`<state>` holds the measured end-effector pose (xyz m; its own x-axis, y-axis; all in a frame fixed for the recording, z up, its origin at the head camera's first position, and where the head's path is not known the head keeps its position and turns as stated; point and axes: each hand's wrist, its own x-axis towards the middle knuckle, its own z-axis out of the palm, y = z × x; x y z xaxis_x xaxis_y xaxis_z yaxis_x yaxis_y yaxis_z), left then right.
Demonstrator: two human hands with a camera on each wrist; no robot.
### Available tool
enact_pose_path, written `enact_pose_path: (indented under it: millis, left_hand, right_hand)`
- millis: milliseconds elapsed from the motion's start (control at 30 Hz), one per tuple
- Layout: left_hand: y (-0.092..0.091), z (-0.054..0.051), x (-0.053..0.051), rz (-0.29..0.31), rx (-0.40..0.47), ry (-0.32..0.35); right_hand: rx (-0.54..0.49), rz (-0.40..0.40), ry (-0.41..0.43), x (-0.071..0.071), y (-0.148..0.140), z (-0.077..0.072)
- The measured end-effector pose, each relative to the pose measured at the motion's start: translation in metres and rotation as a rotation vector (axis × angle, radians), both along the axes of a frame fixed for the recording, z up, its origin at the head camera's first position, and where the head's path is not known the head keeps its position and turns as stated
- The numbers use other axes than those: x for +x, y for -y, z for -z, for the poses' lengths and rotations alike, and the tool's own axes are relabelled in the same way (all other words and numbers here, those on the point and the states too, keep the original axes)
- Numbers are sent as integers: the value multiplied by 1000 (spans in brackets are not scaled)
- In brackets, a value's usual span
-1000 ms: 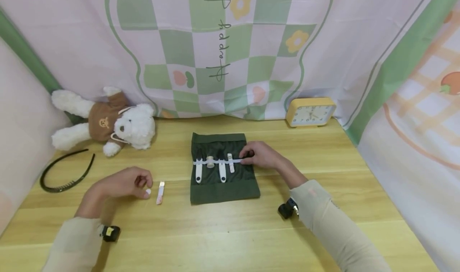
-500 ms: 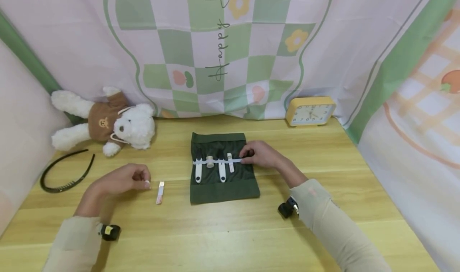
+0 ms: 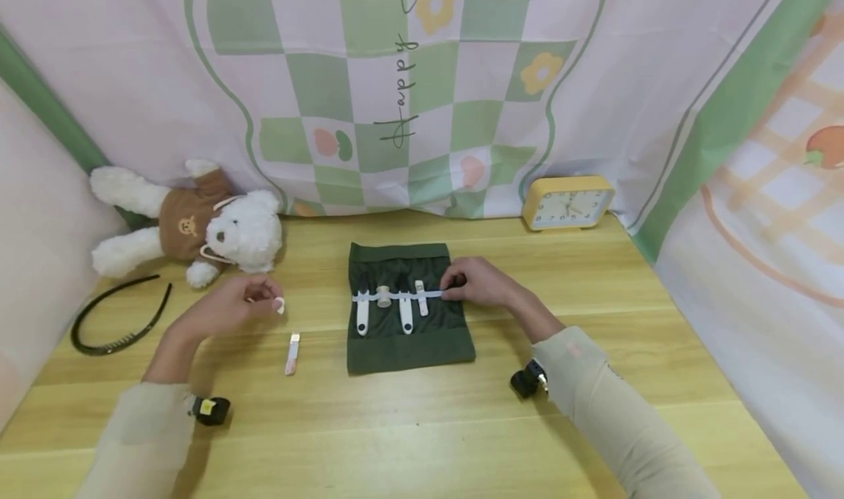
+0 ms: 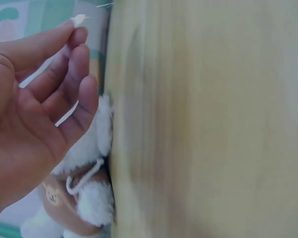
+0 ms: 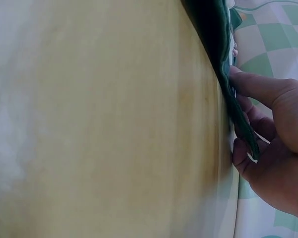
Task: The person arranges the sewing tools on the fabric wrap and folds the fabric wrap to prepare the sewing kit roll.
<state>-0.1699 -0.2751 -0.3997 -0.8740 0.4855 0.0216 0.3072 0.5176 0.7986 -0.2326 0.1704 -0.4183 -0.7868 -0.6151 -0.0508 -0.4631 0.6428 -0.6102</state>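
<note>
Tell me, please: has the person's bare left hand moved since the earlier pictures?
Yes: in the head view, the left hand has moved forward, closer to the brown-shirted white plush bear lying on its side.

"Happy" on curtain (image 3: 398,92), numerals on clock (image 3: 569,204)

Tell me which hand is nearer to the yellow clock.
Right. The right hand is at the right edge of the green pouch, in front and left of the yellow clock; the left hand is farther left, near the plush bear.
</note>
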Motion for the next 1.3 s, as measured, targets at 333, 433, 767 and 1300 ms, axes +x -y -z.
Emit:
enact_pose_path:
  millis: [333,433,767,1300]
  left_hand:
    - [-25,-7,-11,-32,-30,-32]
    - [-29,-7,-14,-29,-35,-24]
    - [-49,-5,-21,-52,-19,5]
    - [-94,-5,-35,-66,-31,-67]
  right_hand:
    - [-4,-12,-10,0,1,0]
    - [-6,-14,-3,0,1,1]
    - [5,-6,-2,-1,0,1]
    - [-6,1,6,-1,-1,3]
